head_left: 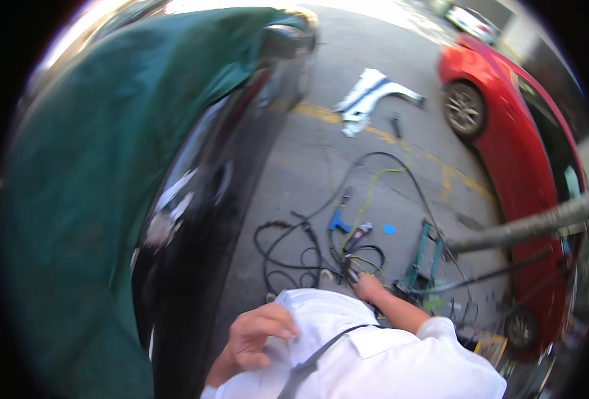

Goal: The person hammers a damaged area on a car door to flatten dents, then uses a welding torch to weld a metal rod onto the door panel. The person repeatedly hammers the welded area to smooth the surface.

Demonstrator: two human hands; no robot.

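Note:
My right hand (369,287) reaches down beside my white shirt, closed around a dark, rod-like tool (352,273) among hoses; its exact kind is blurred. Raised in front of my body, my left hand (261,334) has loosely bent fingers, thumb apart, with nothing visible in it. Just beyond the right hand, a blue pistol-shaped tool (338,221) and a dark tool with a pinkish end (362,230) lie on the ground. Black hoses (265,256) and a yellow-green hose (369,193) coil around them.
A dark car (198,279) under a green cover (88,173) stands at left, a red car (507,126) at right. A white fender-like panel (371,93) lies ahead. A green floor jack (425,256) sits to the right, near a slanting grey pole (520,229).

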